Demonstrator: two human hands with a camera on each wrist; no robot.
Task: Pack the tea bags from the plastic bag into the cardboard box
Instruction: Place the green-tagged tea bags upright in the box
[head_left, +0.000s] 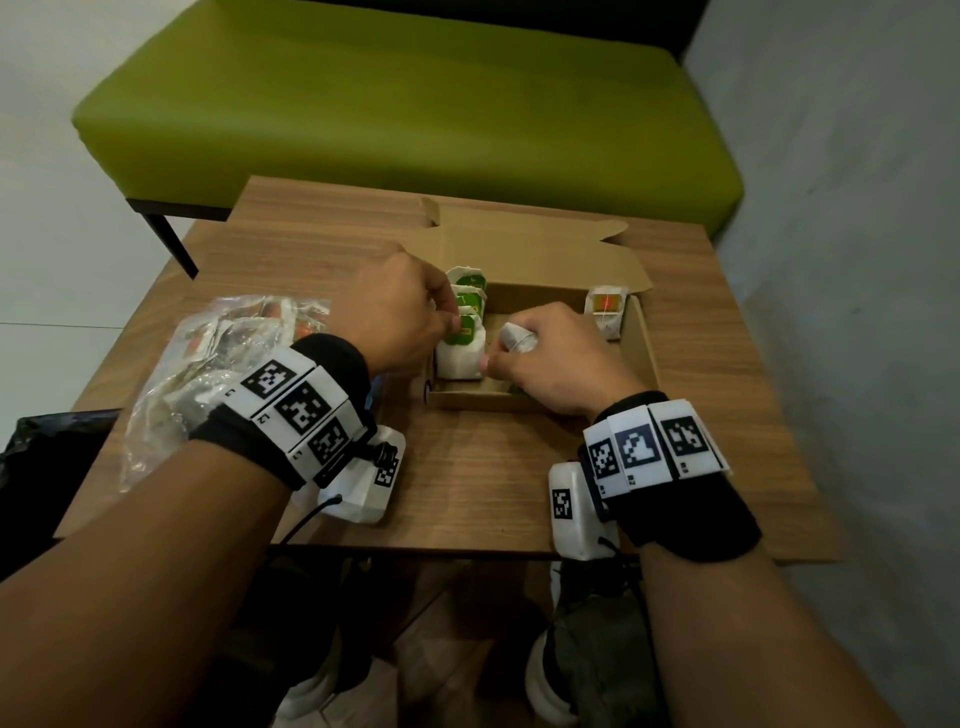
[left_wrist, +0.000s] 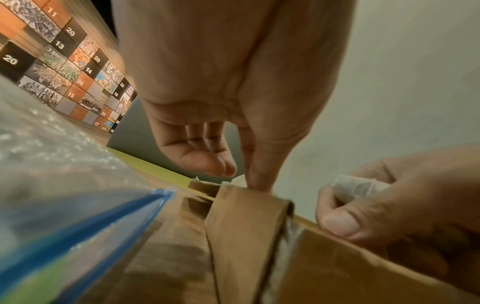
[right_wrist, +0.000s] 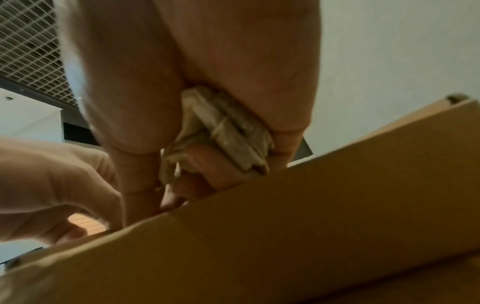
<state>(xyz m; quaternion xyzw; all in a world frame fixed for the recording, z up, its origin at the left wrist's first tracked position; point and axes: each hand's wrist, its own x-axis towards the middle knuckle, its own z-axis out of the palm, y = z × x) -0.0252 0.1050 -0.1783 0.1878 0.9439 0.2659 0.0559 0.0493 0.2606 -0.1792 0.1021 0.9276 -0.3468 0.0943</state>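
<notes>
The open cardboard box (head_left: 643, 343) sits mid-table with its lid flap folded back. Several white tea bags with green tags (head_left: 460, 358) stand in a row along its left side. One tea bag with an orange tag (head_left: 605, 312) leans in the far right corner. My left hand (head_left: 400, 312) hovers over the row and pinches the top of a green-tagged bag, thumb tip (left_wrist: 259, 181) down at the box edge. Inside the box, my right hand (head_left: 550, 358) grips a small bundle of tea bags (right_wrist: 228, 133), its thumb beside the front bag. The plastic bag (head_left: 208, 364) lies to the left with more tea bags inside.
The wooden table (head_left: 467, 493) is small, with its front edge close to me. A green bench (head_left: 415, 104) stands right behind it, and a grey wall runs along the right. Something black (head_left: 52, 452) lies at the table's left edge beside the plastic bag.
</notes>
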